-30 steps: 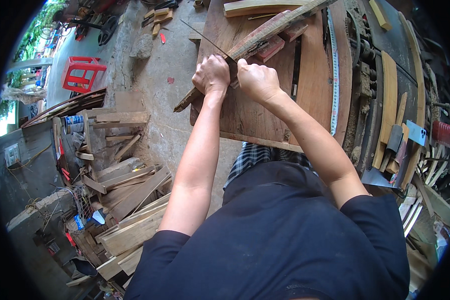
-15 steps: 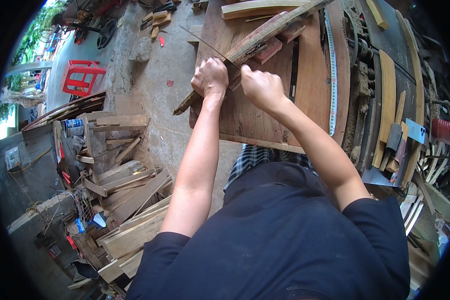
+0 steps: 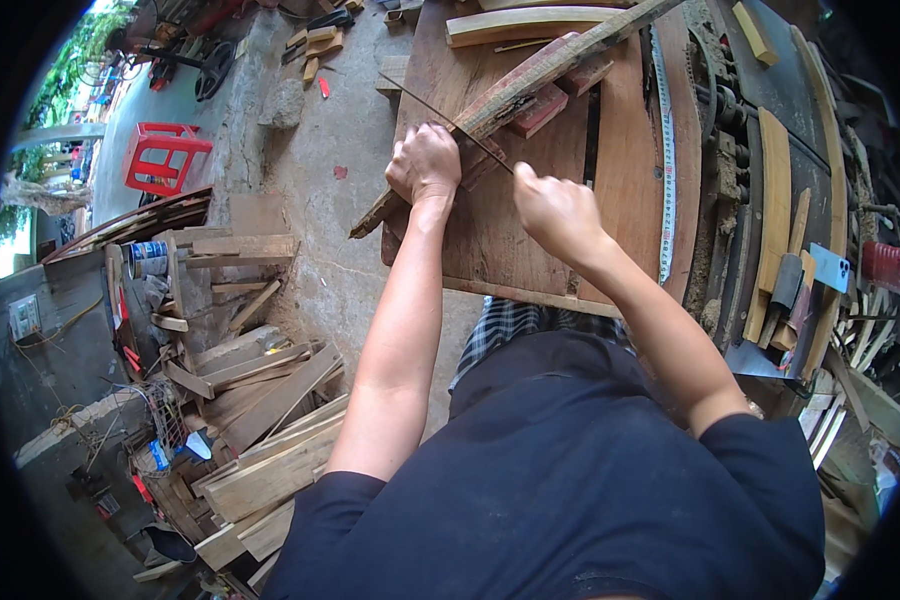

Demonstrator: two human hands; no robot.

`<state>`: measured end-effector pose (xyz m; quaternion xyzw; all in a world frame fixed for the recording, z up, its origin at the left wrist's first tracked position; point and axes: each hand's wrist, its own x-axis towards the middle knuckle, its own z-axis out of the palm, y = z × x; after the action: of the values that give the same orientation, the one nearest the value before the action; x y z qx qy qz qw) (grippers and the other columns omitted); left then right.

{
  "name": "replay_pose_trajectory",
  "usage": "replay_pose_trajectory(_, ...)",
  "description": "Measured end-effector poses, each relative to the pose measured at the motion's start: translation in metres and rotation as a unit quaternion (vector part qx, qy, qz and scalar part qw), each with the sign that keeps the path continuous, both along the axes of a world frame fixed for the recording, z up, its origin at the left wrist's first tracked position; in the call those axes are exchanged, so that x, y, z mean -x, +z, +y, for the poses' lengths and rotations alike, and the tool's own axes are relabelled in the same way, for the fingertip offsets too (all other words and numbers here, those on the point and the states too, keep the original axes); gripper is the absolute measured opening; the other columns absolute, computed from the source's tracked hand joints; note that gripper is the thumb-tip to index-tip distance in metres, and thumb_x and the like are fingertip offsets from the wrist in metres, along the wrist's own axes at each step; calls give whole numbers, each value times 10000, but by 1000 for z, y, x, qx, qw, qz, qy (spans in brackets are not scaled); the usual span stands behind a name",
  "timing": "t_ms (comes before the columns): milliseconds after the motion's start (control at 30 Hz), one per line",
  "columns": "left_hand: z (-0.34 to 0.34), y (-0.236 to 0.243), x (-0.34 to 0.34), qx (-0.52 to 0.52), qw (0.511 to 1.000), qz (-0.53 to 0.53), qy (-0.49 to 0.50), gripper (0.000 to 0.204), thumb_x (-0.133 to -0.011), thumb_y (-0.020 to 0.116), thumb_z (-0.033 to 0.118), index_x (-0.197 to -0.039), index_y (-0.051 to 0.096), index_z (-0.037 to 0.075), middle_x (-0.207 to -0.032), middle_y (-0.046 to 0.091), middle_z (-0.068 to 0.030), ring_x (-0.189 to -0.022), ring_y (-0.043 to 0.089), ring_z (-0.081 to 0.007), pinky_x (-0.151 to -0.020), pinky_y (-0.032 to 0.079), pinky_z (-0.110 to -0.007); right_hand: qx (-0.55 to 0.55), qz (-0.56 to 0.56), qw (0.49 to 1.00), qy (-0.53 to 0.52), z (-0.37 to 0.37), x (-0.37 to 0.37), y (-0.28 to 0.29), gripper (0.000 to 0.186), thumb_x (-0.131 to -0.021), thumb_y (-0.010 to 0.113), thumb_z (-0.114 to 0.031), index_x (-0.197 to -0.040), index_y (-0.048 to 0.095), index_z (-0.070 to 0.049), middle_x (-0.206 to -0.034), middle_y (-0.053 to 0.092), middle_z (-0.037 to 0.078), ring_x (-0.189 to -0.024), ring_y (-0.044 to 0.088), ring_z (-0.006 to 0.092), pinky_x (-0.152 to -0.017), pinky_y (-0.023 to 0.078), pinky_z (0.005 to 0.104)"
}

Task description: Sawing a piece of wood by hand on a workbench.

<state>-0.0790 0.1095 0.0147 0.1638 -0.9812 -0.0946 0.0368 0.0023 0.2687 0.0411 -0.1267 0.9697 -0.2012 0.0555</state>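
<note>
A long, rough wooden strip lies slantwise over the table, its near-left end jutting past the table's left edge. My left hand is closed around this strip close to that end. In my right hand, closed and to the right of the strip, is the saw; its handle is hidden in my fist. The thin dark blade crosses the strip just beyond my left hand, and its far tip points up and left. Beneath the strip sit reddish wood blocks.
A measuring tape runs along the table's right side. Right of it stand machine parts, planks and a phone. A red plastic stool is at the left, with a heap of scrap boards below it.
My right hand has drawn back to the right and toward me, pulling the saw blade across the strip. The left hand stays on the strip, almost unmoved.
</note>
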Motion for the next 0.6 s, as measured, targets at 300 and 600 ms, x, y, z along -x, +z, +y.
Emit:
replay_pose_trajectory(300,7,6,3,0,1000,-10,-10,439,-944,362,374,-964,692,85,-984,695,-158,-926,668,-356,-794,517,-469,13,42,999,-5,-27,44,-7,103,-830,491,-97,-878,536,-18,-717,672,214,-677,696,338,-563,550,443)
replay_pose_trajectory(600,8,7,3,3,1000,-9,-6,442,-943,358,369,-967,698,89,-996,693,-152,-947,664,-347,-809,512,-466,2,3,1000,-8,-10,22,1,108,-837,491,-96,-874,545,-10,-750,683,202,-715,698,341,-591,554,437)
